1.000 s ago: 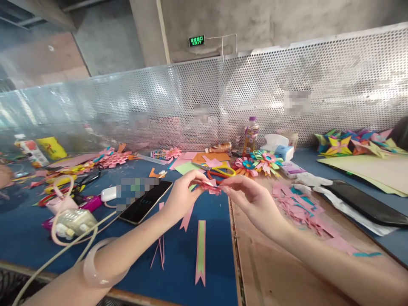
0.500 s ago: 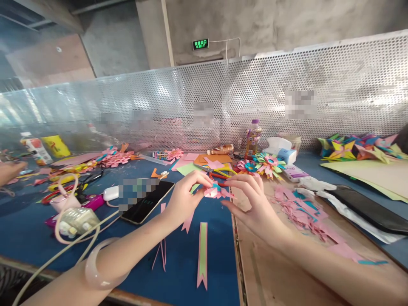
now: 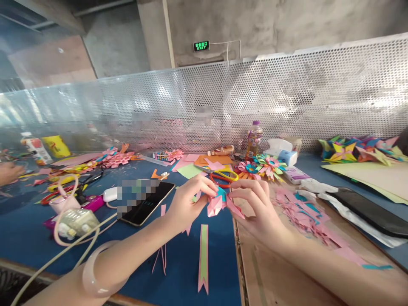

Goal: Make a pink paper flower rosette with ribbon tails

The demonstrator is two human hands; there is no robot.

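Observation:
My left hand (image 3: pixel 188 202) and my right hand (image 3: pixel 255 208) meet above the middle of the table, both pinching one small folded paper piece (image 3: pixel 219 202), pink with a teal patch. Its pink points hang down between my fingers. A pale bangle (image 3: pixel 95 272) sits on my left wrist. Below my hands a green and pink paper strip (image 3: pixel 203 250) lies flat on the blue table cover (image 3: pixel 32 238). Thin pink strips (image 3: pixel 161 255) lie beside it.
A phone (image 3: pixel 145 202) and a charger with white cable (image 3: pixel 75 221) lie to the left. Scissors (image 3: pixel 223 174), paper flowers (image 3: pixel 263 163), a bottle (image 3: pixel 253 138) and pink scraps (image 3: pixel 302 212) sit behind and right. A dark tablet (image 3: pixel 366 204) lies far right. Another person's hand (image 3: pixel 9 172) shows at the left edge.
My hands dropped a little and turned the paper piece, so its teal patch and hanging pink points now show. The right hand's fingers closed in on it.

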